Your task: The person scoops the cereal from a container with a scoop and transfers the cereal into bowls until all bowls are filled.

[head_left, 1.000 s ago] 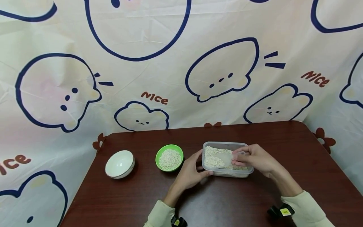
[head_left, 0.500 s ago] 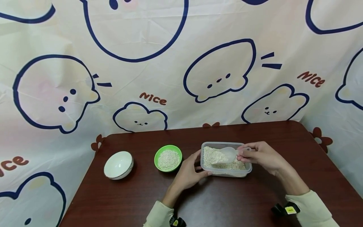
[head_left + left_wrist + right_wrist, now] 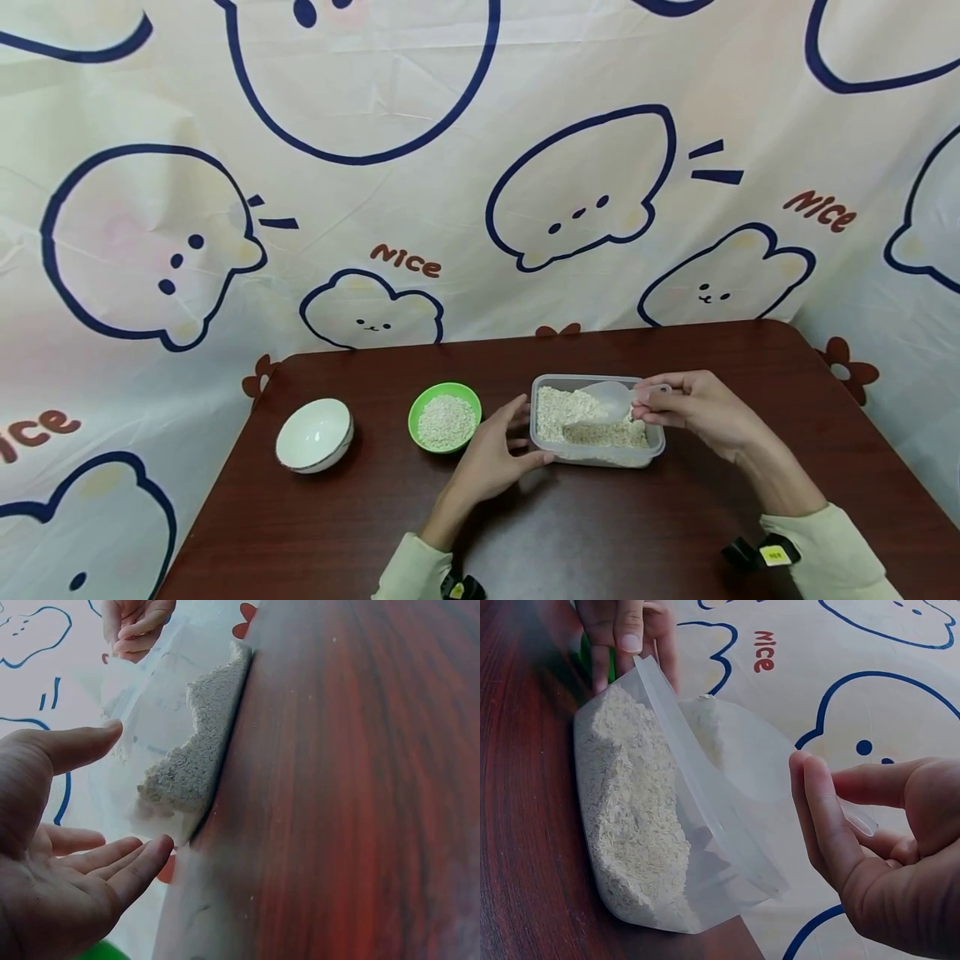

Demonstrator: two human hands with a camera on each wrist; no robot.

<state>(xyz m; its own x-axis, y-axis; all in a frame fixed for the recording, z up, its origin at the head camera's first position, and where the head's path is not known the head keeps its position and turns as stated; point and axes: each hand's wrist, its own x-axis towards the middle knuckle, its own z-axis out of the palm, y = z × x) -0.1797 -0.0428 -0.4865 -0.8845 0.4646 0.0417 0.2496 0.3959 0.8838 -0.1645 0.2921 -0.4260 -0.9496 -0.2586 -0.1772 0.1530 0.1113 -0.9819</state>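
A clear plastic container (image 3: 600, 458), partly filled with pale rice-like grains (image 3: 634, 825), stands on the table. My left hand (image 3: 491, 458) is at its left end, fingers fairly straight and thumb at the near corner; in the left wrist view the fingers (image 3: 131, 874) look extended. My right hand (image 3: 701, 412) pinches the handle of a translucent scoop (image 3: 611, 400) between thumb and fingertips. The scoop's bowl is tilted over the container, some grains in it, as the right wrist view shows. Left of my left hand, a green bowl (image 3: 414, 429) holds similar grains.
A white bowl (image 3: 315, 435) stands farther left on the dark brown table (image 3: 585, 533). Behind the table hangs a pale cloth (image 3: 420, 208) with cartoon drawings, and it continues down both sides.
My right hand has drawn the scoop up out of the grains and to the right, and a hollow shows in the grains. The left hand stays at the container's end.
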